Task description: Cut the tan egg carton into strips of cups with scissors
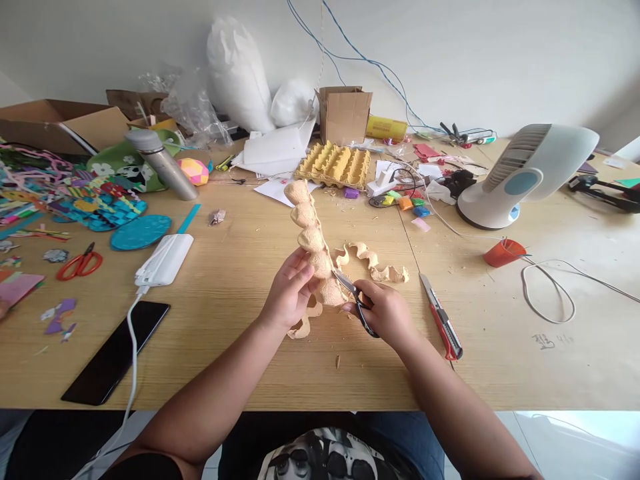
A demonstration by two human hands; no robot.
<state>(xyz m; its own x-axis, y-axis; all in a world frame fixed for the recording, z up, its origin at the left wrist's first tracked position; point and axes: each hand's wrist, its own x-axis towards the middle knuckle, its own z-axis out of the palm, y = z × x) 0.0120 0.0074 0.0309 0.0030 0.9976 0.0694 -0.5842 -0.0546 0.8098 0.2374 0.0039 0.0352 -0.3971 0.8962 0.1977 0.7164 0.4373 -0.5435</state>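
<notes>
My left hand (291, 287) grips a strip of egg carton (311, 239), a row of several peach-coloured cups held tilted above the table. In my right hand (389, 312) is a pair of scissors (353, 288) with dark handles. Their blades lie against the strip's right edge, near the lower cups. Whether the blades are parted I cannot tell. Wavy carton trimmings (367, 255) lie on the table beyond the right hand, and another curled trimming (301, 329) rests beneath the strip.
A box cutter (440, 317) lies right of my hands. On the left are a phone (117, 353), a white power bank (164, 260) and red-handled scissors (80, 263). A yellow egg tray (335, 165) sits behind. A fan (520, 170) and an orange cup (505, 253) stand at right.
</notes>
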